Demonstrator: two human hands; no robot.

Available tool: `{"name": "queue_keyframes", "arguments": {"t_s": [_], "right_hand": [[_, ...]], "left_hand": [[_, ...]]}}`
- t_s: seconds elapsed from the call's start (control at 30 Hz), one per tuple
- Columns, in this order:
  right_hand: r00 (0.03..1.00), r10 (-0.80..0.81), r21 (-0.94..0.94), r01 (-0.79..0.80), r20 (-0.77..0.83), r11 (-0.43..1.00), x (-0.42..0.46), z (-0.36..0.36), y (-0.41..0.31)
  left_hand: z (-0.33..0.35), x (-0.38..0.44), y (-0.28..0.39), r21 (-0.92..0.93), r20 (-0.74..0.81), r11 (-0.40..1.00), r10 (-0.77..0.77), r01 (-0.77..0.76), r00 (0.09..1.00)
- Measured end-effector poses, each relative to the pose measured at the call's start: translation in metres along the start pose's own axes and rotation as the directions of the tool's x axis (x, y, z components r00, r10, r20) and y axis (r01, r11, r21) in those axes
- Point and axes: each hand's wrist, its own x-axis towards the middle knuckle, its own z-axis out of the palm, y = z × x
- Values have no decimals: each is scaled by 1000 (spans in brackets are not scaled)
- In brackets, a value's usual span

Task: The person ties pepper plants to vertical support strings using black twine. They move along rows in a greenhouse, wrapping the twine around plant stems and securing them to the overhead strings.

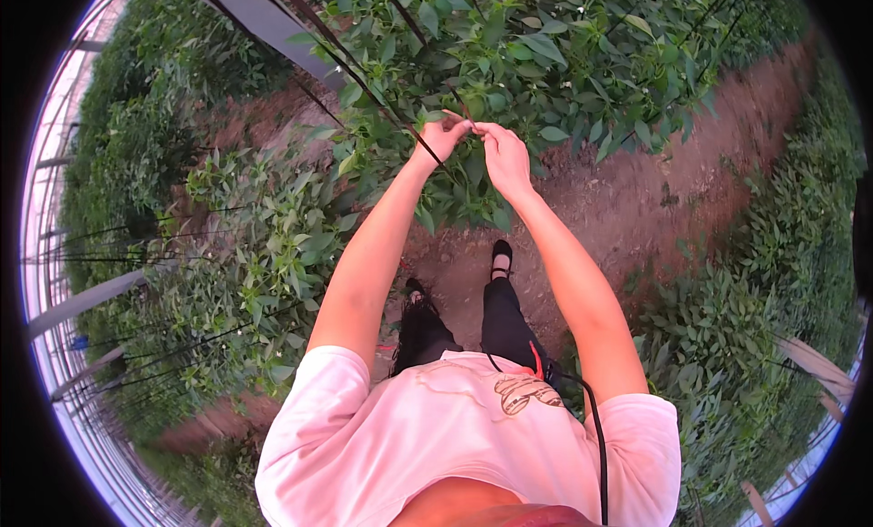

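My left hand (442, 137) and my right hand (506, 160) meet at the fingertips over leafy pepper plants (545, 56) with small white flowers. A thin dark string (458, 99) comes down from above and reaches the pinched fingertips of both hands. What lies between the fingers is too small to make out. Another dark cord (368, 90) slants down from the upper left and crosses in front of my left wrist. Leaves surround the fingers of my left hand and partly cover them.
A pale grey post (279, 32) slants at the upper left. More dark cords (211, 336) stretch through the plants on the left. A bare soil path (614, 199) runs to the right, with another plant row (723, 336) beyond it. Greenhouse framing (51, 159) curves along the left rim.
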Motion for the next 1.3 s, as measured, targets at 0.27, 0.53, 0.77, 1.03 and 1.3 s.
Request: {"name": "queue_keyframes", "arguments": {"t_s": [0.27,0.53,0.77,1.03,1.3], "right_hand": [[984,173,-68,-175,-45,982,38,27,2],[999,6,-83,-10,-54,996,36,34,-4],[975,154,562,-219,161,798,31,36,14],[932,30,512,-226,362,829,46,31,9],[908,120,193,-212,401,958,63,43,9]], "left_hand": [[-5,-17,27,-49,150,997,58,-52,987],[-11,-40,80,697,-62,653,465,-295,883],[-33,-23,85,186,-136,982,66,-40,989],[-41,-13,97,406,-217,912,37,55,975],[-54,-5,123,437,6,897,74,-69,997]]}}
